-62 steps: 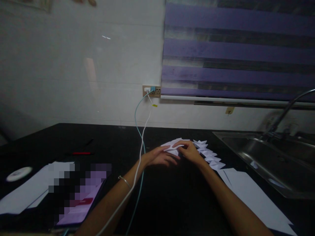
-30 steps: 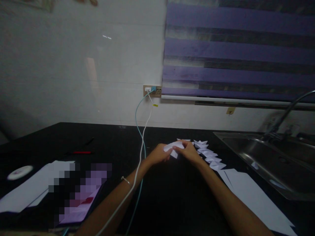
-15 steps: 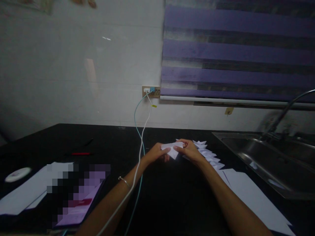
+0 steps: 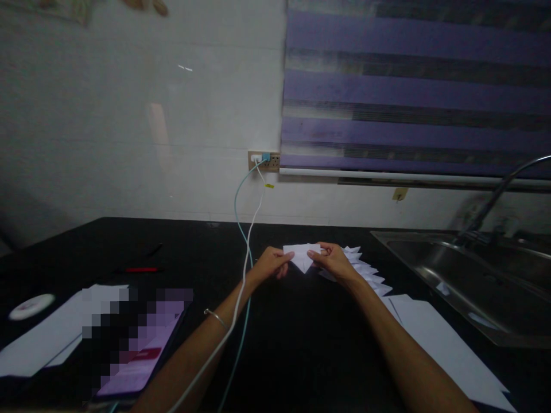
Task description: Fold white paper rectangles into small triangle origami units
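Between my two hands is a small piece of folded white paper, with a straight top edge and a point facing down toward me. My left hand pinches its left side, thumb on the front. My right hand grips the right side the same way, thumb pressed on the face and fingers behind. Just beyond my right hand, several folded white paper pieces with pointed tips lie in a row, partly hidden by that hand and wrist.
White paper sheets lie at right beside a metal sink with a tap. At left are more sheets, a tablet-like device, a white round object and a red pen. Charging cables cross my left forearm.
My left hand has shifted slightly left and its thumb has moved outward. The thumbs are farther apart, and the folded paper sits a little higher and shows more of its face.
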A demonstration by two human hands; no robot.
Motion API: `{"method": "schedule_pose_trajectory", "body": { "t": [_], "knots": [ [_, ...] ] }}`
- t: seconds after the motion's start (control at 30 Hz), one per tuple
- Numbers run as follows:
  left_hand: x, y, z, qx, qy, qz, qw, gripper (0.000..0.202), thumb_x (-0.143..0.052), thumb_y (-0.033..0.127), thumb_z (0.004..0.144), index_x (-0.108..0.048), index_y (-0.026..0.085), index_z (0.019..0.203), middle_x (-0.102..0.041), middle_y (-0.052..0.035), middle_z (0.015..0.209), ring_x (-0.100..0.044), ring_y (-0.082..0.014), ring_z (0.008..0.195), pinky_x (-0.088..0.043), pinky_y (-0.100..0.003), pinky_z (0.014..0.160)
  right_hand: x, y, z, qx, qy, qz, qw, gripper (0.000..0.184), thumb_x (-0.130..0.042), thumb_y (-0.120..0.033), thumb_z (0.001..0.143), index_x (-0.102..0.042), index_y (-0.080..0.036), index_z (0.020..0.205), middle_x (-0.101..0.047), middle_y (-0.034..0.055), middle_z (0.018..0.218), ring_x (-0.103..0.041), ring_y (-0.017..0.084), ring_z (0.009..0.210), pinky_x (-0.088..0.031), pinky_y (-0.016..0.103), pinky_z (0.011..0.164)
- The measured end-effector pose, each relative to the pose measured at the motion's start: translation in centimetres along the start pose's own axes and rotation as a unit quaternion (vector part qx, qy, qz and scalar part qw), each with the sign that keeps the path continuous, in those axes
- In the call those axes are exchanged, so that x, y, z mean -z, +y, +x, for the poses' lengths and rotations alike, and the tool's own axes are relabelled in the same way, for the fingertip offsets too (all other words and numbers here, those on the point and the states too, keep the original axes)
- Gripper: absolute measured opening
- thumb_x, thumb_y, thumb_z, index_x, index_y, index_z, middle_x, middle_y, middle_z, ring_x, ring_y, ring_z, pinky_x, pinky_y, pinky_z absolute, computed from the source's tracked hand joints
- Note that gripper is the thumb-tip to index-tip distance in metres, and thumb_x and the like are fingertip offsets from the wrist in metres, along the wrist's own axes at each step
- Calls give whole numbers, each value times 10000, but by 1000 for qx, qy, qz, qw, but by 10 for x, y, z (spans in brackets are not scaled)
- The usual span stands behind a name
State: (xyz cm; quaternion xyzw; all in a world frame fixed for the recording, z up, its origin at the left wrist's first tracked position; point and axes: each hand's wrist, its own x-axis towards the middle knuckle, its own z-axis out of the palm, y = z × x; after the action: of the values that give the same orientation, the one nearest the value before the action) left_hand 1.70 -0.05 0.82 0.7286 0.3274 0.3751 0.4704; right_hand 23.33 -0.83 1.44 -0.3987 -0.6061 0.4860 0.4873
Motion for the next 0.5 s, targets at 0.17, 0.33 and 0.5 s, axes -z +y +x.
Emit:
{"method": "schedule_pose_trajectory", "body": {
  "t": [0.17,0.33,0.5],
  "knots": [
    [-9,-2,1,43,16,-37,998,446,-594,554,768,-604,118,673,-449,48,377,-326,-56,279,-186,-190,327,-7,1,-1,13,5,-50,999,385,-744,-442,663,-663,-133,877,-692,59,684,-619,170,549,-466,263,506],
    [-13,0,2,16,49,-45,998,418,-675,489,723,-676,75,786,-505,30,448,-407,-64,378,-268,-182,394,-15,-1,-5,17,2,-67,998,408,-741,-445,656,-670,-132,909,-718,87,766,-661,207,652,-484,272,548],
    [-13,4,1,-20,54,-88,994,433,-699,428,719,-704,74,967,-701,-90,843,-614,-156,705,-436,-232,652,-13,-4,-5,16,18,-66,998,402,-736,-451,658,-668,-136,898,-721,79,751,-662,209,640,-490,277,561]
  ]
}}
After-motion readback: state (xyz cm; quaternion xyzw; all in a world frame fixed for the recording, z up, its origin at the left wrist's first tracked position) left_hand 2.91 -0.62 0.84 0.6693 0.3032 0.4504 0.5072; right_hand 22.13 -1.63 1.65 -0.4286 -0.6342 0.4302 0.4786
